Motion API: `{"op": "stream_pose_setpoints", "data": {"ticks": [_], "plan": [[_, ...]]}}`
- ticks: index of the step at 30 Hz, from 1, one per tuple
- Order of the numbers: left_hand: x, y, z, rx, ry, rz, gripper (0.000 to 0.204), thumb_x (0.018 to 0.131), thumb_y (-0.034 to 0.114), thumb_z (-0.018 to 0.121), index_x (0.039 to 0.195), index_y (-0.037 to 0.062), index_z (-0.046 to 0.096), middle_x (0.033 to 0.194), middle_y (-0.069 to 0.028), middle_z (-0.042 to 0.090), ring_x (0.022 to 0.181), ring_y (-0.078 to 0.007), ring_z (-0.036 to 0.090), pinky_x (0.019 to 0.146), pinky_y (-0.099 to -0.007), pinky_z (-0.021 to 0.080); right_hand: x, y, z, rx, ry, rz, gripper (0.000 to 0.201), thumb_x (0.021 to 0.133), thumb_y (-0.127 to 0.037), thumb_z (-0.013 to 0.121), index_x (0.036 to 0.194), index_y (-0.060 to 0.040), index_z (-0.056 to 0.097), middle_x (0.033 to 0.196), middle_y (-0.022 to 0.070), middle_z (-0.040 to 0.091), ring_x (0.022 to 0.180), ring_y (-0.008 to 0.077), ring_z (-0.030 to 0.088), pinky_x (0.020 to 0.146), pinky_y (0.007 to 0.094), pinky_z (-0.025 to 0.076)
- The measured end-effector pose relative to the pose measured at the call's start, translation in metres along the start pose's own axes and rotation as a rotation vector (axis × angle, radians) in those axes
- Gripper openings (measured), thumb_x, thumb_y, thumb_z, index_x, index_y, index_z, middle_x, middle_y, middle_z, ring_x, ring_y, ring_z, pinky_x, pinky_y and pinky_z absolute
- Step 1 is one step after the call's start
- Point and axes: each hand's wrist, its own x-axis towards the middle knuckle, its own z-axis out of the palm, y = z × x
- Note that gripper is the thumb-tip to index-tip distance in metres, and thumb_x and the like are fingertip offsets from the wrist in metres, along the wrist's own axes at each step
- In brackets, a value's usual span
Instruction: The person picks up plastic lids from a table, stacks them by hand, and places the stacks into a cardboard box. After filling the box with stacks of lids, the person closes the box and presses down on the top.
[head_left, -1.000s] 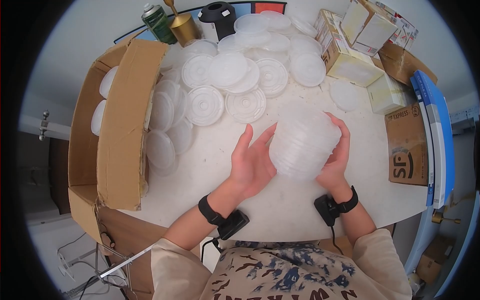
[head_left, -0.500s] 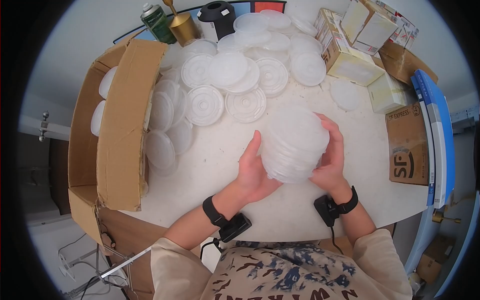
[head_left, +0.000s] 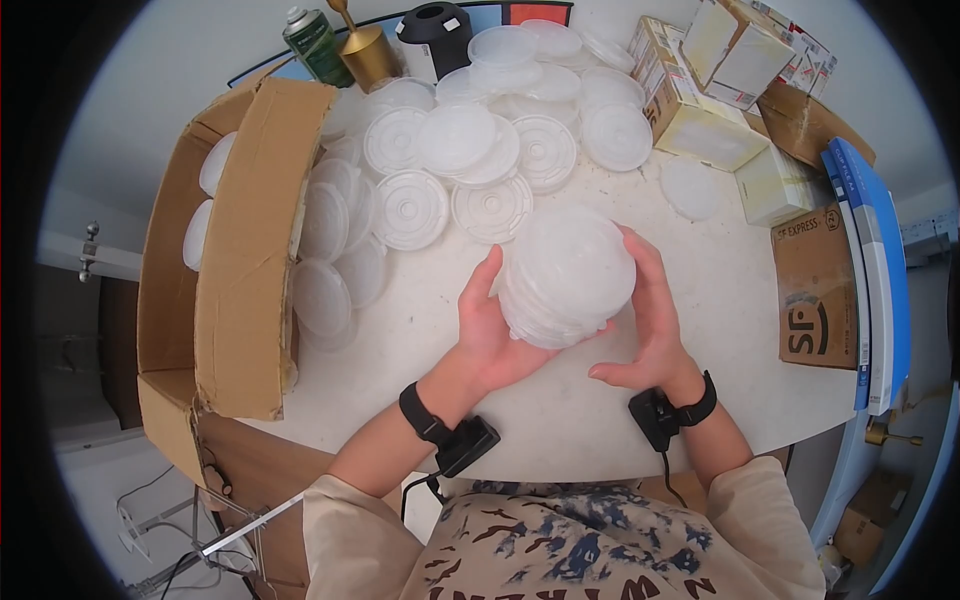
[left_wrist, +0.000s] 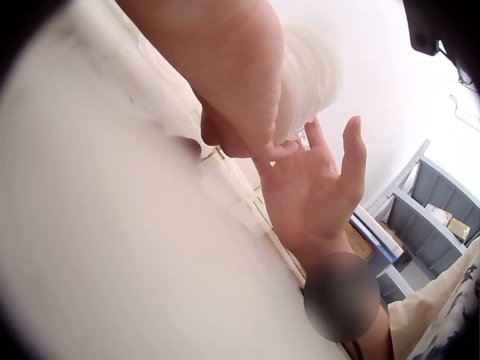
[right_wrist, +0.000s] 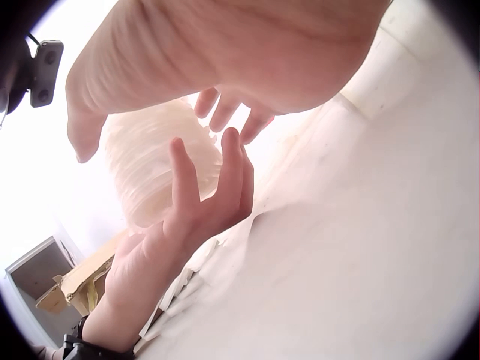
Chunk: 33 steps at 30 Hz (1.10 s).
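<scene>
A thick stack of translucent plastic lids point(head_left: 570, 270) is held above the table in front of the person. Beneath it, my left hand point(head_left: 482, 340) bears the stack, its fingers bent up around the lower side in the right wrist view and its thumb raised at the left. My right hand point(head_left: 655, 320) stands at the stack's right side with long, spread fingers and the thumb pointing away from the lids. In the left wrist view the right palm point(left_wrist: 304, 199) faces up toward the stack point(left_wrist: 311, 79), with nothing gripped in it.
Many loose lids point(head_left: 455, 140) spread over the back and left of the white table point(head_left: 560, 420). An open cardboard box point(head_left: 250, 250) stands at the left. Small cartons point(head_left: 715, 130), an SF Express box point(head_left: 815, 290) and blue binders point(head_left: 865, 270) line the right. One lid point(head_left: 688, 190) lies apart.
The stack has moved left and tilted its top more toward the camera. The left hand has come under it, while the right hand's grip has loosened, its thumb swinging away.
</scene>
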Motion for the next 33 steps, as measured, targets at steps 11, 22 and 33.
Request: {"op": "stream_pose_setpoints", "data": {"ticks": [11, 22, 33], "plan": [[0.002, -0.005, -0.003, 0.278, 0.059, 0.181, 0.067, 0.095, 0.051, 0.04, 0.152, 0.0191, 0.027, 0.154, -0.0091, 0.032, 0.14, -0.0303, 0.035, 0.114, -0.0498, 0.028, -0.007, 0.01, -0.002, -0.038, 0.198, 0.0, 0.091, 0.075, -0.044, 0.076, 0.145, -0.004, 0.034, 0.147, 0.0169, 0.031, 0.134, 0.0317, 0.035, 0.106, 0.0461, 0.035], [0.002, -0.008, -0.009, 0.481, -0.003, 0.28, 0.077, 0.094, 0.032, 0.055, 0.155, 0.0213, 0.009, 0.149, -0.0111, 0.031, 0.139, -0.0262, 0.032, 0.112, -0.0444, 0.032, -0.004, 0.008, -0.001, -0.103, 0.167, -0.076, 0.063, 0.078, -0.041, 0.072, 0.126, -0.0029, 0.057, 0.141, 0.0232, 0.04, 0.131, 0.0355, 0.039, 0.108, 0.0464, 0.032], [0.003, -0.009, -0.008, 0.607, 0.024, 0.288, 0.074, 0.097, 0.032, 0.053, 0.155, 0.0194, 0.009, 0.148, -0.0102, 0.032, 0.138, -0.0235, 0.032, 0.113, -0.0387, 0.026, -0.004, 0.006, -0.004, -0.076, 0.14, -0.029, 0.063, 0.075, -0.037, 0.068, 0.126, -0.0023, 0.057, 0.142, 0.023, 0.038, 0.131, 0.0356, 0.038, 0.109, 0.047, 0.03]]}}
